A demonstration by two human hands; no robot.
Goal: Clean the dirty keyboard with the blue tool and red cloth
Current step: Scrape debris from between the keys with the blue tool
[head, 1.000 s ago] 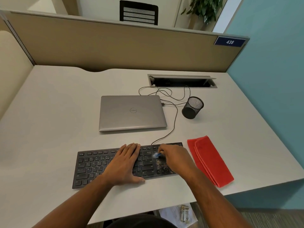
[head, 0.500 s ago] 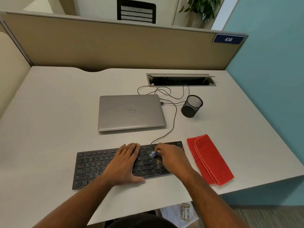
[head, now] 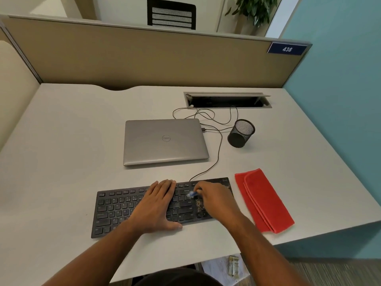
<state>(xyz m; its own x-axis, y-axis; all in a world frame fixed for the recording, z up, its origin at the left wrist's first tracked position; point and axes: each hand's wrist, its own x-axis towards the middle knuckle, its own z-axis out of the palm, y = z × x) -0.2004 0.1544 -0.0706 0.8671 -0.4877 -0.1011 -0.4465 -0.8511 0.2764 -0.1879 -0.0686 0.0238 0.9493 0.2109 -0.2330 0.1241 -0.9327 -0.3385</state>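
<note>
A black keyboard [head: 115, 211] lies near the desk's front edge, with pale crumbs [head: 199, 204] scattered on its right part. My left hand [head: 156, 205] rests flat on the middle keys, fingers spread. My right hand [head: 215, 200] is closed around a small blue tool [head: 192, 194]; the tool's tip points left and touches the keys above the crumbs. Most of the tool is hidden in the fist. A folded red cloth [head: 263, 200] lies on the desk just right of the keyboard, untouched.
A closed grey laptop [head: 165, 141] sits behind the keyboard. A black mesh pen cup [head: 240, 133] stands to its right, with cables [head: 206, 116] running to an open cable hatch [head: 226, 100]. The desk's right edge [head: 329, 157] meets a teal wall. Papers [head: 222, 269] lie on the floor.
My right hand with the blue tool has shifted slightly left and away from me across the right keys. My left hand has stayed flat on the keyboard.
</note>
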